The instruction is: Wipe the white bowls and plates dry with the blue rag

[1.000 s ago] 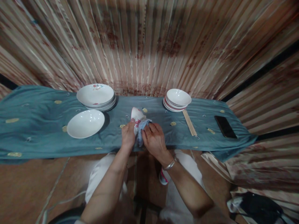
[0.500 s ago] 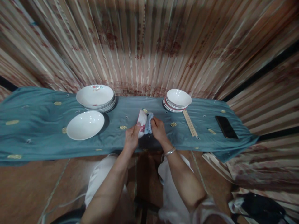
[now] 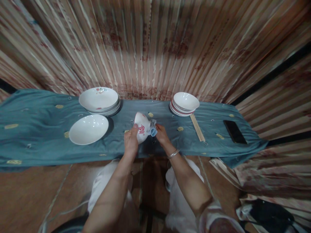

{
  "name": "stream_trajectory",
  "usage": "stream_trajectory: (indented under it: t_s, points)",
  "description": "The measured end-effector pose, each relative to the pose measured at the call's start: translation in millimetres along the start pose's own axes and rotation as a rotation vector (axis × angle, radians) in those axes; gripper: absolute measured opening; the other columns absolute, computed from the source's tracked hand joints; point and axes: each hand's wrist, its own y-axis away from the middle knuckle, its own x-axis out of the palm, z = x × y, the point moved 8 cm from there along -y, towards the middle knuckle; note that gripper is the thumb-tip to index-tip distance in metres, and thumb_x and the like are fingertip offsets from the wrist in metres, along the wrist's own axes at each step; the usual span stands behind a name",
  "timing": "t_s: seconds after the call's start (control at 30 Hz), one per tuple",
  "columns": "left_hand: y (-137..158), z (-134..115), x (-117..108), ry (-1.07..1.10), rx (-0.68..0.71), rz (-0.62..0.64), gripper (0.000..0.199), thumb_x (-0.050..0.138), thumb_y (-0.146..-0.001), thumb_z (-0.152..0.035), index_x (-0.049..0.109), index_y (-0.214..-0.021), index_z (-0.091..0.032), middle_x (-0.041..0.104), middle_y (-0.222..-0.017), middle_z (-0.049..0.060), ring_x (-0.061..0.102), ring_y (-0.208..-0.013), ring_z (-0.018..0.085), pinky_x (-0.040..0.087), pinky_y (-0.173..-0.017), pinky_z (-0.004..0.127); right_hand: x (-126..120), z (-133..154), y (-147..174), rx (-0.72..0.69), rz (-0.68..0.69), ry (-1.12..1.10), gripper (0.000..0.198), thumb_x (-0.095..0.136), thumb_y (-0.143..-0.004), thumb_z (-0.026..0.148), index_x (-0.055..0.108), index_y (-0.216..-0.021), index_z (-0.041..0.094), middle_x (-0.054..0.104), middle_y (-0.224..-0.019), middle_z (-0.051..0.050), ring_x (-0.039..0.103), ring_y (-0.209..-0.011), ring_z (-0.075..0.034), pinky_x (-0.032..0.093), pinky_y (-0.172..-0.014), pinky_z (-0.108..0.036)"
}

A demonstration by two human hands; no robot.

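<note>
My left hand (image 3: pixel 131 140) grips the rim of a small white bowl (image 3: pixel 141 127) with red lettering on its outside. The bowl is tipped on its side above the table, its base turned toward the right. In my right hand (image 3: pixel 161 134) is a light blue cloth (image 3: pixel 153 128), bunched against the base of the bowl. The fingertips of both hands are partly hidden behind what they hold.
A stack of large plates (image 3: pixel 99 99) stands at the back left, with a white dish (image 3: pixel 88 129) before it. Stacked bowls (image 3: pixel 186 103) and chopsticks (image 3: pixel 197 127) are to the right, and a black phone (image 3: pixel 235 132) farther right. A blue-green cloth (image 3: pixel 48 136) covers the table.
The bowl has turned so that more of its lettered outside faces me. My left hand has shifted left with it, and the blue cloth now sits at the base.
</note>
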Motion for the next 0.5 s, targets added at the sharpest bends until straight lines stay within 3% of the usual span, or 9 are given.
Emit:
stream_trajectory:
  t_s: [0.27,0.5]
  points:
    - [-3,-7,-8,0.091,0.012,-0.084,0.051,0.07,-0.062,-0.063,0.068,-0.066,-0.012,0.066,-0.062,0.005,0.058,-0.052,0.015,0.045,-0.052,0.027,4,1,19,0.078,0.025,0.113,0.03,0.043,-0.085,0.026,0.051,-0.057,0.021,0.054,-0.057,0.003,0.052,-0.059,-0.014,0.038,-0.059,-0.023]
    - [-1,-13,-11,0.158,0.002,-0.123,0.051,0.076,-0.056,-0.062,0.064,-0.061,-0.012,0.062,-0.056,0.002,0.052,-0.046,0.011,0.04,-0.044,0.022,4,30,42,-0.058,0.086,0.329,0.028,0.038,-0.085,0.024,0.051,-0.061,0.022,0.056,-0.06,0.001,0.05,-0.06,-0.014,0.034,-0.059,-0.024]
